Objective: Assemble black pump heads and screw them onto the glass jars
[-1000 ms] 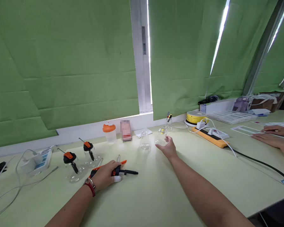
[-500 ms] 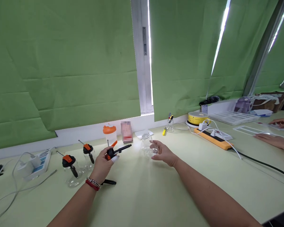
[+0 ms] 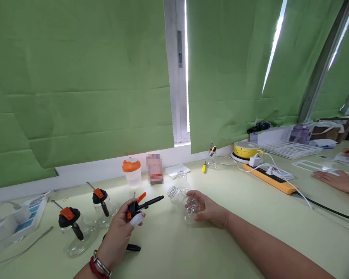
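My left hand point(image 3: 128, 221) grips a black-and-orange lid point(image 3: 133, 208) whose long black stem points right, toward the glass. In my right hand point(image 3: 205, 207) is a clear bottle point(image 3: 177, 196), tilted so that its open mouth faces left and up, close to the stem's tip but apart from it. Just behind it another clear bottle point(image 3: 182, 179) stands upright and uncapped. Left of my left hand stand two bottles fitted with similar lids, a nearer capped bottle point(image 3: 83, 236) and a farther capped bottle point(image 3: 110, 211). Partly hidden under my left wrist lies a black stem point(image 3: 133, 247).
An orange-topped cup point(image 3: 133, 180) and a blurred pink box point(image 3: 155, 170) stand by the wall. At left lies a white power strip point(image 3: 31, 217) with cables; at right, an orange power strip point(image 3: 267, 178). A yellow-handled tool point(image 3: 204, 167) lies farther back. Another person's hands point(image 3: 336, 180) rest at far right.
My right hand has brought its bottle nearer and tipped its mouth left, toward the lid. The bottle behind now shows separately. My left hand still holds the lid; the view has shifted slightly.
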Tool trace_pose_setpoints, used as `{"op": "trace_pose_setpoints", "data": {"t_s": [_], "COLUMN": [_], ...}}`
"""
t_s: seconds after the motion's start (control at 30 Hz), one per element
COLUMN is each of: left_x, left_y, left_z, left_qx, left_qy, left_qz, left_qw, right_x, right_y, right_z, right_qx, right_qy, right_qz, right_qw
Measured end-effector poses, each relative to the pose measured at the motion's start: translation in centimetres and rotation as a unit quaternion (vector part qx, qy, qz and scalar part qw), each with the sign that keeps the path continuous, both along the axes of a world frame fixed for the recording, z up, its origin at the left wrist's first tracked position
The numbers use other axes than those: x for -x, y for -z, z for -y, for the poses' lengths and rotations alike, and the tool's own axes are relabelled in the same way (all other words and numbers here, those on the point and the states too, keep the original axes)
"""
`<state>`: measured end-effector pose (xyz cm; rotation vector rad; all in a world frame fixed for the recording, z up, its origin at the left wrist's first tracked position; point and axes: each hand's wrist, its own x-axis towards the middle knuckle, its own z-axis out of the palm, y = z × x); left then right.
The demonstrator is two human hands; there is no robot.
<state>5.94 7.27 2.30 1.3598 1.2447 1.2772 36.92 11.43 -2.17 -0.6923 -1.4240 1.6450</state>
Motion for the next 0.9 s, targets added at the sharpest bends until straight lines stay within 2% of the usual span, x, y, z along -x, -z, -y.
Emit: {"op": "trace_pose_setpoints", "data": {"t_s": [0.37,0.6,0.9], "left_x": [-0.2,-0.5,-1.8], "left_y": [1.7,1.5,0.7], "left_z": [0.4,1.0,2.6], "left_qx": [0.011,0.026,0.071], "left_qy": [0.022,0.030,0.123], "left_qz": [0.012,-0.004,0.004], "left_qw": [1.000,0.999,0.990], "right_x": [-0.2,0.0,0.9], "right_y": [-0.1,-0.6,-1.1], "right_z": [0.8,1.4,2.4], "right_qx": [0.074,0.064,0.078], "right_qy": [0.030,0.021,0.004], "right_qz": [-0.095,-0.120,-0.089], "right_qw": [0.992,0.990,0.993]}}
